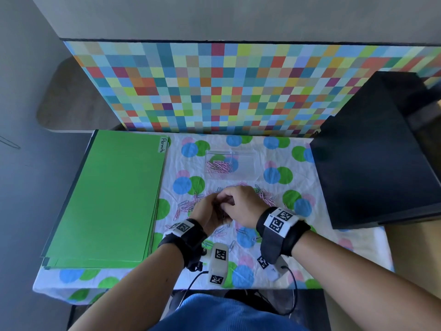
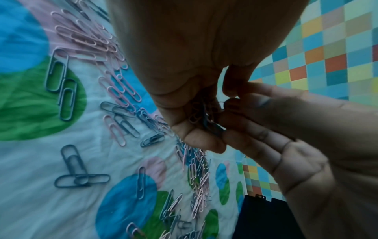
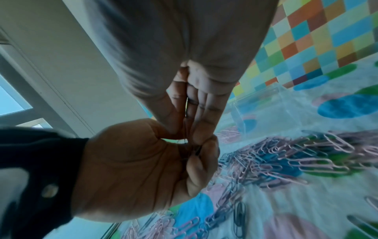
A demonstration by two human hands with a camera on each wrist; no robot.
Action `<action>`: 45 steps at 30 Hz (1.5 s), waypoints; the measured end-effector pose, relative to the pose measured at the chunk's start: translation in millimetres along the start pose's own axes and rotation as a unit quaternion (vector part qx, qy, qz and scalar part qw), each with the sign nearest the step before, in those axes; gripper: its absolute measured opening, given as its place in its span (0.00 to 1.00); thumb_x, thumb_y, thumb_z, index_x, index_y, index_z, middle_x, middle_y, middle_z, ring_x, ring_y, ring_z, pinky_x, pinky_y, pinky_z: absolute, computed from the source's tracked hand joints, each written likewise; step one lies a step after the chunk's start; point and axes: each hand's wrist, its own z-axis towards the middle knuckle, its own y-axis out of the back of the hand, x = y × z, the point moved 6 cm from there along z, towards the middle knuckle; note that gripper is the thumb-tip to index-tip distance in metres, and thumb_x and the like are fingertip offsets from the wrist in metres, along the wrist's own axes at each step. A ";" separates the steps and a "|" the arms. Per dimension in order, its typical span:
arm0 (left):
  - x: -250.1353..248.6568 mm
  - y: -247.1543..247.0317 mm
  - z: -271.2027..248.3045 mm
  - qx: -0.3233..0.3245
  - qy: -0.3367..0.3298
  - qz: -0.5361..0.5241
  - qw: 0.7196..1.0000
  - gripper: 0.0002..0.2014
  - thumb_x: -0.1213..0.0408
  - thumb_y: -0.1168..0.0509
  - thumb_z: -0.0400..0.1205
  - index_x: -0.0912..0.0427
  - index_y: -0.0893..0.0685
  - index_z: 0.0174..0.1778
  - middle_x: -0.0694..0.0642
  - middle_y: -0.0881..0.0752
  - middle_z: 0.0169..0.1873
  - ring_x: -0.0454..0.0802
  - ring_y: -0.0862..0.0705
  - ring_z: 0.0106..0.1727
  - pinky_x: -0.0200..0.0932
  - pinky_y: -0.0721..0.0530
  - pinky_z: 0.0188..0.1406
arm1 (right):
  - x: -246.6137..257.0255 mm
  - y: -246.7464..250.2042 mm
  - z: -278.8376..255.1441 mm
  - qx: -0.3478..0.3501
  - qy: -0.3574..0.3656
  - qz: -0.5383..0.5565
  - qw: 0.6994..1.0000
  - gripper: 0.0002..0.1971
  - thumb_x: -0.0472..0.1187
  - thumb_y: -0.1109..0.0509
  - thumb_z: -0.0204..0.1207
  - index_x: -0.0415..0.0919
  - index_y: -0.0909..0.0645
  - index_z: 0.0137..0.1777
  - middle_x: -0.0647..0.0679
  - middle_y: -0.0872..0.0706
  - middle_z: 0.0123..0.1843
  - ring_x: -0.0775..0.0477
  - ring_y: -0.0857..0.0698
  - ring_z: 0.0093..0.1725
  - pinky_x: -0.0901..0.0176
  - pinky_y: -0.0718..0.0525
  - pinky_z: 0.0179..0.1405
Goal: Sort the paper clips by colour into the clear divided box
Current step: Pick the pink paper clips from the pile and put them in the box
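The two hands (image 1: pixel 224 209) meet over the middle of the tabletop (image 1: pixel 365 244), above a scatter of pink and blue-grey paper clips (image 1: pixel 186 206). Just beyond stands the clear divided box (image 1: pixel 231 164), open on top, with bare cloth between it and the hands. A stack of green folders (image 1: pixel 105 199) fills the left side; a tall black box (image 1: pixel 377 158) walls the right. The chequered panel (image 1: pixel 214 87) closes the far edge.

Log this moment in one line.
left hand: holds clip bunch | right hand: picking from it | clear divided box: pink clips only
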 end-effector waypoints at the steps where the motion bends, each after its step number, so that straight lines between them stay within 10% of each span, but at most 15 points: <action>1: -1.0 0.4 0.7 0.000 0.000 -0.002 1.000 0.19 0.66 0.52 0.85 0.62 0.15 0.43 0.56 0.13 0.35 0.52 0.20 0.34 0.46 0.24 0.36 | 0.7 2.3 -0.9 -0.007 0.002 0.007 1.000 0.11 0.33 0.31 0.73 0.42 0.13 0.53 0.46 0.09 0.48 0.50 0.12 0.48 0.58 0.15 0.54; 10: -32.8 2.0 18.5 -0.059 -0.010 -0.073 0.996 0.16 0.62 0.49 0.86 0.63 0.22 0.38 0.58 0.18 0.27 0.50 0.17 0.25 0.38 0.20 0.23 | -32.4 53.0 -18.6 -0.114 -0.023 0.044 0.992 0.07 0.36 0.30 0.77 0.41 0.13 0.52 0.54 0.12 0.43 0.62 0.15 0.42 0.84 0.24 0.40; 16: -73.3 -7.2 33.3 -0.095 -0.069 -0.099 0.988 0.14 0.62 0.48 0.87 0.65 0.22 0.42 0.63 0.17 0.38 0.57 0.16 0.39 0.48 0.16 0.44 | -63.3 53.5 -34.3 -0.093 -0.066 0.040 0.993 0.08 0.39 0.32 0.79 0.40 0.15 0.55 0.50 0.10 0.51 0.53 0.13 0.51 0.61 0.15 0.55; 24: -82.8 -16.2 37.6 -0.062 -0.067 -0.082 0.992 0.14 0.75 0.47 0.83 0.73 0.23 0.61 0.66 0.14 0.46 0.60 0.14 0.46 0.49 0.15 0.52 | -63.4 52.4 -35.2 -0.112 -0.060 0.045 0.991 0.06 0.39 0.32 0.78 0.41 0.14 0.50 0.50 0.10 0.46 0.50 0.12 0.48 0.52 0.13 0.53; 33: -50.7 -47.8 -0.5 0.075 -0.017 -0.052 0.996 0.19 0.76 0.52 0.79 0.72 0.18 0.57 0.64 0.11 0.48 0.56 0.12 0.48 0.49 0.16 0.56 | -22.6 64.8 3.5 -0.167 -0.033 0.009 0.985 0.07 0.45 0.23 0.71 0.43 0.14 0.45 0.54 0.18 0.40 0.62 0.22 0.37 0.80 0.30 0.34; 45: -45.4 -31.0 -0.6 0.039 0.005 -0.104 0.994 0.23 0.67 0.47 0.79 0.76 0.25 0.67 0.75 0.18 0.56 0.67 0.16 0.55 0.55 0.15 0.55 | -19.7 56.2 -3.2 -0.074 0.016 -0.029 0.997 0.07 0.37 0.25 0.72 0.44 0.13 0.50 0.53 0.22 0.42 0.64 0.25 0.34 0.80 0.29 0.36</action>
